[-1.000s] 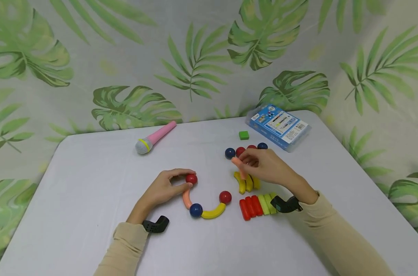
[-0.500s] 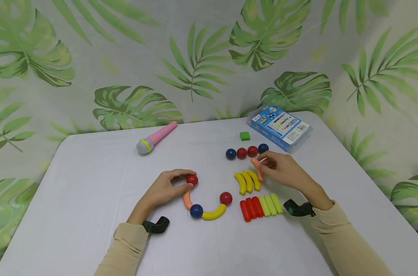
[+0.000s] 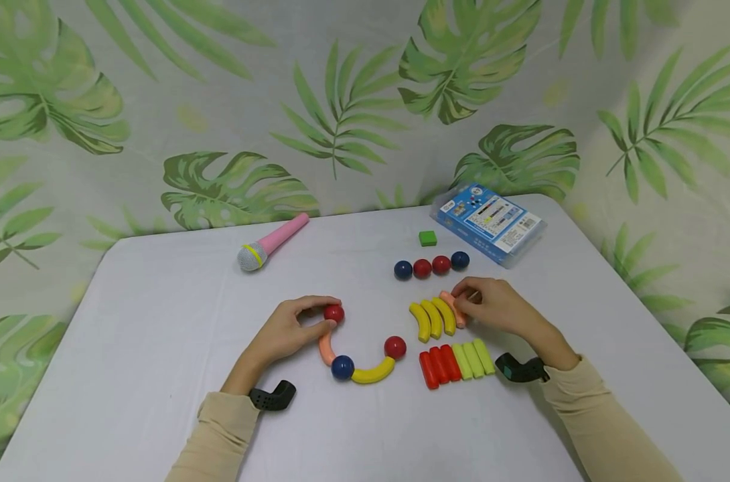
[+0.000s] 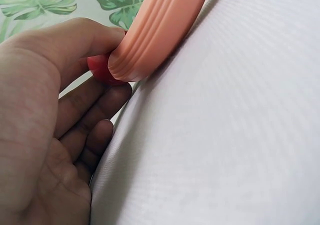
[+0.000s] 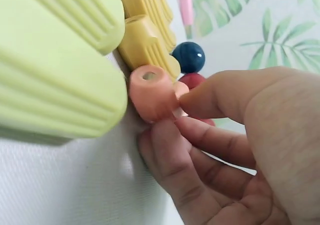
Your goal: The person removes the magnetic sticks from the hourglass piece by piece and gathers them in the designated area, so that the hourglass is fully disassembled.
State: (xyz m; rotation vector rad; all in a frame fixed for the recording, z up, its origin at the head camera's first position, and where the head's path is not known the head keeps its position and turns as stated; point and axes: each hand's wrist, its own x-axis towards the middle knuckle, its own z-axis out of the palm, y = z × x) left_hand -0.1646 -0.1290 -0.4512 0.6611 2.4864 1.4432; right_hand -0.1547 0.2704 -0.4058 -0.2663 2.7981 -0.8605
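My left hand (image 3: 293, 328) pinches a red ball (image 3: 333, 313) at the upper end of a curved chain. From that ball run an orange curved stick (image 3: 325, 349), a blue ball (image 3: 343, 367), a yellow curved stick (image 3: 374, 371) and a second red ball (image 3: 395, 347). In the left wrist view the orange stick (image 4: 160, 32) meets the red ball (image 4: 102, 69) between thumb and fingers. To the right, my right hand (image 3: 491, 304) pinches another orange curved stick (image 3: 452, 309), lying beside three yellow curved sticks (image 3: 432, 318). The right wrist view shows the hole in its end.
Behind the yellow sticks is a row of blue and red balls (image 3: 422, 268). Red and light green straight sticks (image 3: 455, 362) lie in front. Farther back are a green block (image 3: 427, 237), a blue-labelled plastic box (image 3: 488, 222) and a pink toy microphone (image 3: 273, 241).
My right hand has carried the orange curved stick rightward and down to the table, to the right end of the yellow row. The left hand keeps its place on the red ball.
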